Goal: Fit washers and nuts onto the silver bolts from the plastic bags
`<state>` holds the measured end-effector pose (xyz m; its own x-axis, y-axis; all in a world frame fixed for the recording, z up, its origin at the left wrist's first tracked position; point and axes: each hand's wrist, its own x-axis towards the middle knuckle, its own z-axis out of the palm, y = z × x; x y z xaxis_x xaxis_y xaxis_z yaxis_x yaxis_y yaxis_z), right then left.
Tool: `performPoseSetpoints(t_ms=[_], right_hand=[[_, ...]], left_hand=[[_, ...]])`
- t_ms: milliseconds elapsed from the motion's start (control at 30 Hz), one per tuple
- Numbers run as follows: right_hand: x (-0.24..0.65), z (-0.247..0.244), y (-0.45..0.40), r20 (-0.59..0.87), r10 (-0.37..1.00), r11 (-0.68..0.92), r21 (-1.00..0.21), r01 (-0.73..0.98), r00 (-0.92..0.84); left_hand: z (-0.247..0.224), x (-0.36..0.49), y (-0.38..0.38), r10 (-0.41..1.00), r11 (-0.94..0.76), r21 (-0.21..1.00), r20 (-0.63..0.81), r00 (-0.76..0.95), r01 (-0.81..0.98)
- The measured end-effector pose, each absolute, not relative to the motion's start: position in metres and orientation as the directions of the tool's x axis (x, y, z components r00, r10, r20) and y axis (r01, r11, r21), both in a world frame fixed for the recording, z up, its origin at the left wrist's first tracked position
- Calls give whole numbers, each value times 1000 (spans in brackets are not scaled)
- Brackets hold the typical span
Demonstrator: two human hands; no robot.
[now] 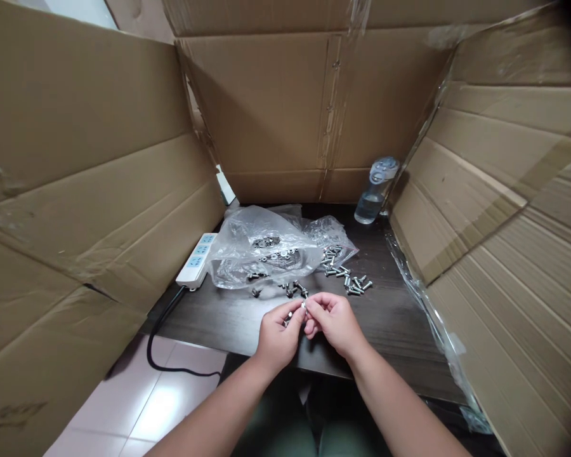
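Above the front part of the dark table (390,330), my left hand (280,333) is closed around small metal hardware, with shiny bits showing between its fingers. My right hand (335,320) meets it fingertip to fingertip, pinching a small metal piece (304,305) between the two hands. Whether that piece is a nut or a bolt head is too small to tell. Just beyond the fingers lie several dark-headed bolts (290,291). Loose silver bolts (354,284) are scattered to the right, in front of a small clear bag (330,231). A larger open plastic bag (266,244) holds nuts and other small parts.
A water bottle (372,197) stands at the back right. At the left edge lies a white power strip (196,261) with a black cable (153,336) hanging off the table. Cardboard walls (266,108) enclose the back and both sides.
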<state>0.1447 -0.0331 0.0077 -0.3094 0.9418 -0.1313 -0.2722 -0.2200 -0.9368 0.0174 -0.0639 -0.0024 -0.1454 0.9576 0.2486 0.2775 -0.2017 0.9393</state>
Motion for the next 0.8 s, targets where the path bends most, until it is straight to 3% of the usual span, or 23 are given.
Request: performPoseSetpoints(t_ms=[300,800], right_hand=[[147,8,-33,-151,938,-218,-957,-190,-313],[142,10,-34,-132,951,-205,-946,-251,-280]], left_hand=[[-5,19,-64,916,-329,858,391,-88,394],[4,22,-66,960,-183,948,229,-159,261]])
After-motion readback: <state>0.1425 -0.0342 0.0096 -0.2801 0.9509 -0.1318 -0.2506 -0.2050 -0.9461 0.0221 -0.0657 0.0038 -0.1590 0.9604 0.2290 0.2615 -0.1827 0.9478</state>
